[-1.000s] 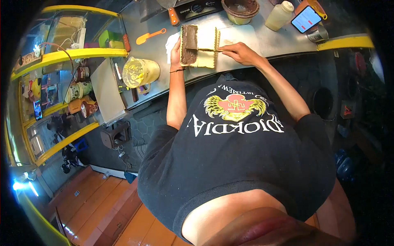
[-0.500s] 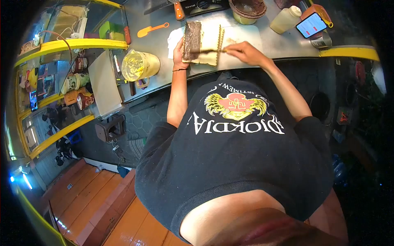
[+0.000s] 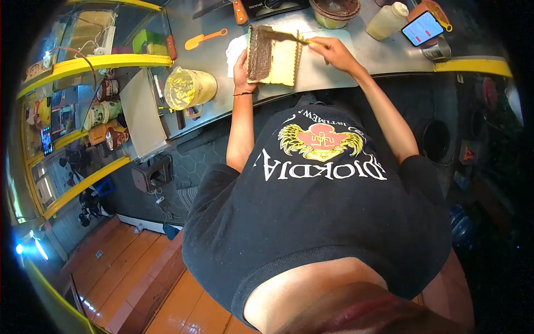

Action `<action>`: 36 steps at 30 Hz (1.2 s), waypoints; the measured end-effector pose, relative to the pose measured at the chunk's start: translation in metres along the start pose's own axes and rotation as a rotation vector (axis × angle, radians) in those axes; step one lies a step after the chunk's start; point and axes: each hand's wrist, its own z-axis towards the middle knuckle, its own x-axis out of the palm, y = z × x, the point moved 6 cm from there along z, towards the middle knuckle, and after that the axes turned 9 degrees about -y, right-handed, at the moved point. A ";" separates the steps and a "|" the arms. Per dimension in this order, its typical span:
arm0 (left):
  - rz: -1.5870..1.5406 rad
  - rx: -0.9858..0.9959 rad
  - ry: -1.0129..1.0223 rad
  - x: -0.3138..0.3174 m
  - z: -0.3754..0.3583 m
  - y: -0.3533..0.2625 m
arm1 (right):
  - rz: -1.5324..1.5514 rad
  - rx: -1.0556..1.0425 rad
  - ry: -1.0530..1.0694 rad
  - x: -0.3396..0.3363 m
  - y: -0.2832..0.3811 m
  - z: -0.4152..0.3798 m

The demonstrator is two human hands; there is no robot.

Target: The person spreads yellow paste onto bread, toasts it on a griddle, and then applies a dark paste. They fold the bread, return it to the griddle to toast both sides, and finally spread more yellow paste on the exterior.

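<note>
A rectangular slab of bread (image 3: 285, 65) lies on the metal counter, its left part covered with a dark brown spread (image 3: 260, 58). My left hand (image 3: 242, 73) is wrapped round the slab's left edge near its lower corner. In my right hand (image 3: 332, 52) is the handle of a spreading knife (image 3: 289, 37), whose dark-coated blade rests across the upper part of the slab. A white cloth or paper (image 3: 236, 53) shows just left of the slab.
On the counter are an orange spatula (image 3: 204, 39), a tub of yellow spread (image 3: 191, 89), a brown-smeared bowl (image 3: 335, 12), a squeeze bottle (image 3: 387, 22), a phone (image 3: 422, 31), a can (image 3: 436, 50) and an orange-handled tool (image 3: 240, 12). A glass case with yellow frames (image 3: 94, 60) stands left.
My right hand and the knife have moved up from the slab's lower part to its upper part. Brown spread now reaches farther right near the top. My left hand stays at the left edge.
</note>
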 end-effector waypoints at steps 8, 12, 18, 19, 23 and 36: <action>-0.087 -0.071 0.050 0.000 0.004 0.004 | -0.064 -0.056 0.410 0.019 0.019 -0.030; -0.034 -0.069 0.036 -0.005 0.003 0.001 | -0.060 0.127 0.250 0.006 -0.002 -0.014; -0.025 -0.095 -0.082 -0.008 0.006 0.003 | -0.238 -0.168 0.388 0.029 0.032 -0.052; 0.004 -0.073 -0.093 -0.006 0.004 0.003 | -0.240 -0.174 0.397 0.027 0.033 -0.049; 0.123 -0.003 -0.052 0.020 -0.002 0.001 | 0.090 0.052 -0.015 0.004 0.021 -0.032; 0.404 0.127 -0.225 0.026 -0.009 -0.005 | 0.311 0.263 -0.168 0.001 0.023 -0.065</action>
